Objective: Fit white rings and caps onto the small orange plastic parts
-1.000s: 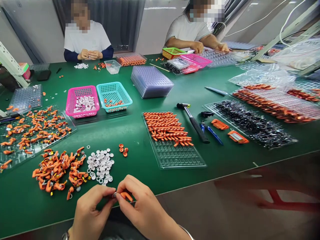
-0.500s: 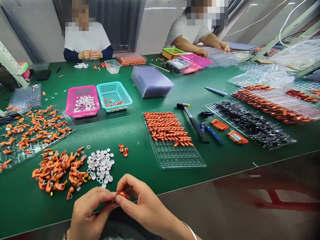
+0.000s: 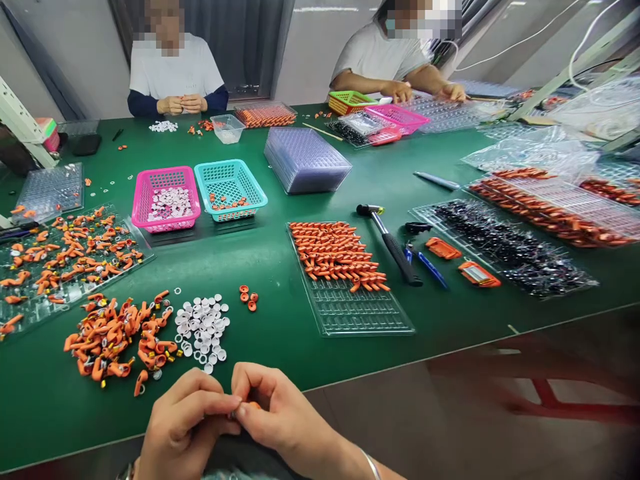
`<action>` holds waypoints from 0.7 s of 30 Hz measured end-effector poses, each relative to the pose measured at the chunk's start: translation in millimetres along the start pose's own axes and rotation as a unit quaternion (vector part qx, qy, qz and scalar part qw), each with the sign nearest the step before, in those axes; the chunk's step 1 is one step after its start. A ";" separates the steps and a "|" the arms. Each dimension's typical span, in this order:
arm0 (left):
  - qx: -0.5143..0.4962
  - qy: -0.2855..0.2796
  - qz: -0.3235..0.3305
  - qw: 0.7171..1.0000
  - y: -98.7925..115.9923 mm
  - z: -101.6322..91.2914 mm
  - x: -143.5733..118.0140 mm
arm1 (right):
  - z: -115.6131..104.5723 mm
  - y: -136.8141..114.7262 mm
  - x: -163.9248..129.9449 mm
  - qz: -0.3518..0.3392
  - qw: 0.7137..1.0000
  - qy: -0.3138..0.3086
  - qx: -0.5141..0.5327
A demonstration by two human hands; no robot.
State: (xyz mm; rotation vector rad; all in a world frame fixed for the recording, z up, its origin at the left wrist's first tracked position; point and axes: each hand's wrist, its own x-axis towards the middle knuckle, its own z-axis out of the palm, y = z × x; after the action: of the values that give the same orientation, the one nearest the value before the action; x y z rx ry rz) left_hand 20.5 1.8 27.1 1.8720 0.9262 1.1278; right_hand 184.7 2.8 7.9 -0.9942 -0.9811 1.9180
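Just past the table's near edge, my right hand (image 3: 287, 413) is closed in a pinch around an orange earbud shell (image 3: 255, 405), most of it hidden by the fingers. The fingertips of my left hand (image 3: 185, 417) are pinched together at the other end of that shell, touching the right thumb. A small greyish bit shows under the left fingertips, too little to name. Beyond my hands lie a pile of white round caps and rings (image 3: 203, 327), a heap of orange earbud shells (image 3: 117, 337) with yellow and dark bits, and several small orange cups (image 3: 249, 297).
A clear tray (image 3: 360, 317) partly filled with orange shells lies centre, beside a hammer (image 3: 393, 247) and blue-handled pliers (image 3: 431, 270). Further back stand a pink basket (image 3: 137, 200), a turquoise basket (image 3: 257, 190) and stacked clear trays (image 3: 307, 160). Two people sit across the table.
My hands have dropped slightly lower in view, and the left fingers now reach further over the shell, covering more of it. Across the table, the right-hand person's hand has shifted.
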 end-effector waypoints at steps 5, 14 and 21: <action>-0.060 0.019 -0.085 0.994 -6.3 2.5 -0.3 | -0.1 11.7 0.8 0.007 0.996 0.023 0.086; -0.112 0.045 -0.175 0.977 -13.7 0.7 -3.3 | -9.7 1.3 4.2 0.030 0.992 -0.026 0.116; -0.106 0.036 -0.156 0.981 -11.2 -0.1 -4.2 | -7.9 9.3 6.0 0.055 0.985 -0.033 0.160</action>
State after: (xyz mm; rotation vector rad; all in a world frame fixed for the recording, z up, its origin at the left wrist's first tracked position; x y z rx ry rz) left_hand 16.7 3.4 15.8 1.4642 1.0532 1.0615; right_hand 186.6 6.3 -5.1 -0.8162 -0.6355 2.1298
